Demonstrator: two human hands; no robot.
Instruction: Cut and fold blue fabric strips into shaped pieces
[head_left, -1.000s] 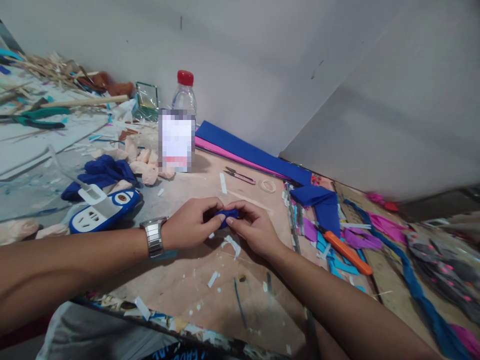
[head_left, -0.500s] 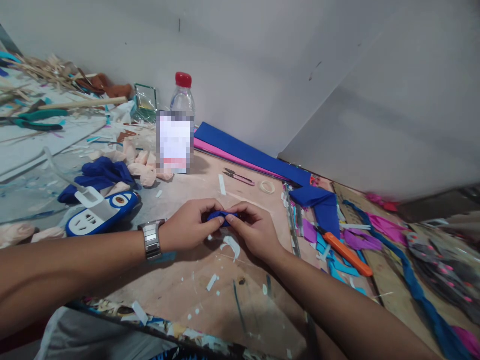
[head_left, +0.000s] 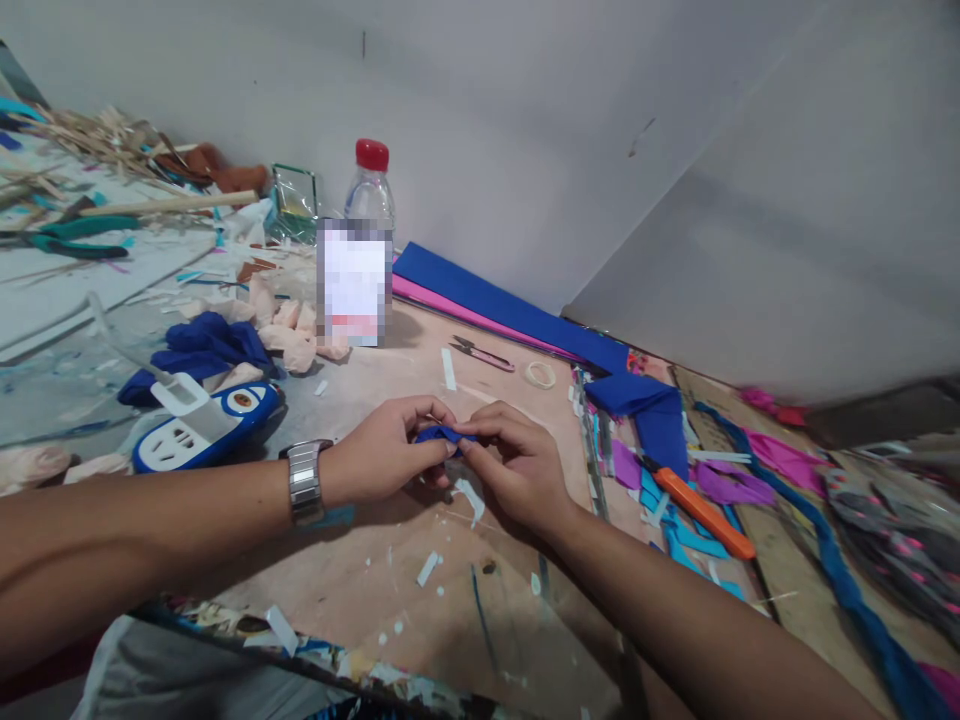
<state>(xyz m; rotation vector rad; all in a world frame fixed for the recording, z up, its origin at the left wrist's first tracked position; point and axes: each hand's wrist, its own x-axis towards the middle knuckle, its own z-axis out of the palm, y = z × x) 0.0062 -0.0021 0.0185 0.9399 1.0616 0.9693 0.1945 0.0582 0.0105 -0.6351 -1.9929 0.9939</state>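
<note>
A small piece of blue fabric [head_left: 442, 434] is pinched between my two hands above the board. My left hand [head_left: 390, 450], with a metal watch [head_left: 305, 482] at the wrist, closes on its left side. On its right side are the thumb and fingertips of my right hand [head_left: 521, 462]. The fingers hide part of the piece. Just beyond the hands lie thread snips [head_left: 484, 354], a white strip [head_left: 448, 369] and a cream-coloured ring, perhaps a tape roll [head_left: 540, 375]. A curled white scrap [head_left: 470, 500] rests below my hands.
At the left are a power strip [head_left: 187, 430], blue fabric bundles [head_left: 206, 350] and green-handled pliers [head_left: 82, 240]. A red-capped bottle [head_left: 370, 195] stands near the wall. Long blue fabric [head_left: 510, 305] runs along the back, and an orange cutter [head_left: 701, 512] lies among scraps at right.
The fingers of my right hand have lifted and spread a little, while the blue piece stays between both hands. The view has shifted slightly.
</note>
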